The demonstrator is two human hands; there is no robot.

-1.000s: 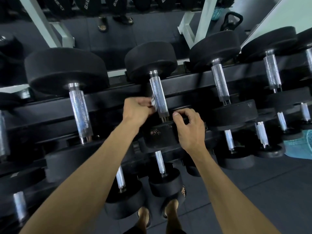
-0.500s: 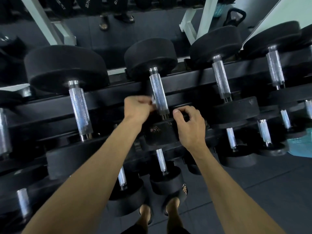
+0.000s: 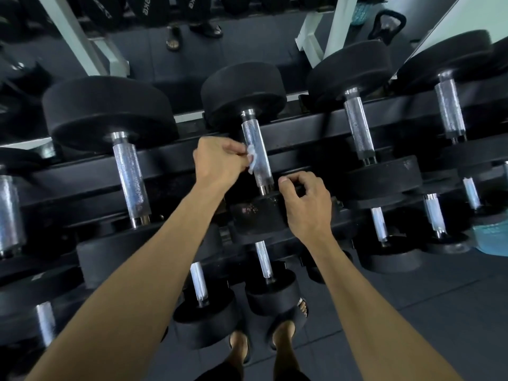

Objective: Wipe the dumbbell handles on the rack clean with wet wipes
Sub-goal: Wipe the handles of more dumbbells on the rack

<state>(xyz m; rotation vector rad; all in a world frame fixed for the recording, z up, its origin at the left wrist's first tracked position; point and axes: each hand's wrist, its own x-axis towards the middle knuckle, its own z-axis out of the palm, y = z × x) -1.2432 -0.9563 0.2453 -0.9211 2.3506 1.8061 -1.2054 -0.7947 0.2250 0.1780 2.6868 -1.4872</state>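
Head view. The middle dumbbell's knurled handle lies on the rack's top rail, its long axis running near to far, just right of the left hand, whose fingers pinch a small wet wipe against the handle's left side. The right hand, fingers curled, grips the near weight head, likely steadying it.
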